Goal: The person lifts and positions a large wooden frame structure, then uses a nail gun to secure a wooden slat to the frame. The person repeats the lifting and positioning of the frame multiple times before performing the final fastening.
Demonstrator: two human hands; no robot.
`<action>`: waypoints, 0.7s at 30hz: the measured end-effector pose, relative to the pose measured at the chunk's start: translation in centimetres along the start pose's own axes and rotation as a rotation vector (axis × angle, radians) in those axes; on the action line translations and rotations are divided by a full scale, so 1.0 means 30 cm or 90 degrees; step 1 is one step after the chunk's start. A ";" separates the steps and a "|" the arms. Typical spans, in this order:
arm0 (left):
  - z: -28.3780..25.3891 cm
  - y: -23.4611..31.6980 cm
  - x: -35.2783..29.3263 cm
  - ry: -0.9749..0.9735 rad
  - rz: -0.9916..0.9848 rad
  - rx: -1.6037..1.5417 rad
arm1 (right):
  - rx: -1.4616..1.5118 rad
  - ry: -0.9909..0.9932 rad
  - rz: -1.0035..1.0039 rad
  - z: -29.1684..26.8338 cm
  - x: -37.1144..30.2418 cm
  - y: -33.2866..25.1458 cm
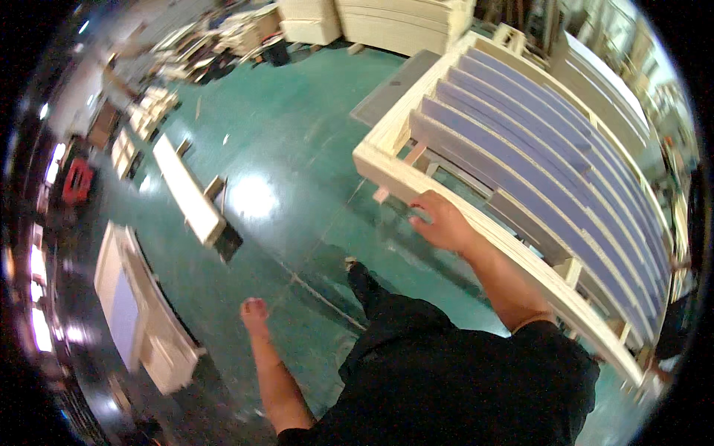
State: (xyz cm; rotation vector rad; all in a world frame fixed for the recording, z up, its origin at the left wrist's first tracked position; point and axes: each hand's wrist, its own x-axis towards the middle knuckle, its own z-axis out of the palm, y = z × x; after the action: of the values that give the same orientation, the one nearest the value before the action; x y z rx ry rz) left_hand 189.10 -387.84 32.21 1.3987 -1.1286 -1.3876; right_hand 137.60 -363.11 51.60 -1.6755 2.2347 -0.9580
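My right hand (444, 221) is over the near rail of a large pale wooden frame (468, 192), with thumb and fingers apart and nothing between them. Whether it touches the rail I cannot tell. Inside the frame, several long blue-grey boards (513, 160) with pale edges stand side by side in a row. My left hand (254, 312) hangs low over the green floor, away from any object. Its fingers are curled in, and nothing shows in them.
On the left, a long pale beam (186, 186) rests on supports, and wooden panels (149, 312) stand nearer me. Stacked boards (401, 26) and a scrap wood pile (216, 44) line the back. Another person in dark clothing (673, 327) is at the frame's far right end.
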 end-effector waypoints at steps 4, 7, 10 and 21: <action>0.291 0.296 0.615 -0.114 0.122 0.079 | -0.050 0.111 0.177 0.026 0.294 0.162; 0.430 0.171 0.869 -0.224 0.142 0.080 | -0.012 0.143 0.417 0.044 0.517 0.187; 0.399 -0.099 1.067 -0.247 0.273 0.512 | 0.006 0.179 0.489 0.106 0.663 0.247; 1.265 -0.006 2.247 -1.104 0.687 1.134 | -0.152 0.393 0.985 0.312 1.043 0.156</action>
State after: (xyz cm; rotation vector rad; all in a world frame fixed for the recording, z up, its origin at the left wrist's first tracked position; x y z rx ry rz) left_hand 149.84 -452.17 14.82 -0.5316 -3.7855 -0.0589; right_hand 127.89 -394.48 48.56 0.6779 2.9473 -0.7007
